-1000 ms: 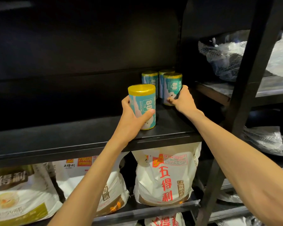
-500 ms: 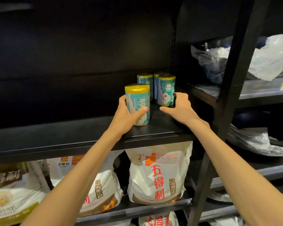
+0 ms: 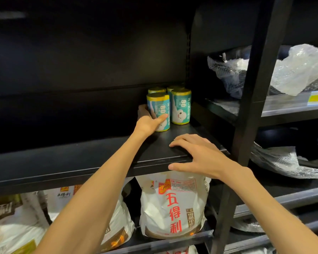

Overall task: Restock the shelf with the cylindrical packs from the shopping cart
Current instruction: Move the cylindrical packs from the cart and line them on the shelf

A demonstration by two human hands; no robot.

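This is a shop aisle. Black metal shelving holds goods for sale: identical teal packs with yellow lids grouped at 12 o'clock and printed white sacks on the tier below at 6 o'clock. At 3 o'clock a neighbouring shelf edge carries a yellow price tag.

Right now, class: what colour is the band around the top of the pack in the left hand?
Yellow, on the teal pack the left hand grips; head view.

Black shelf, four upright teal cylindrical packs clustered touching at its back right corner
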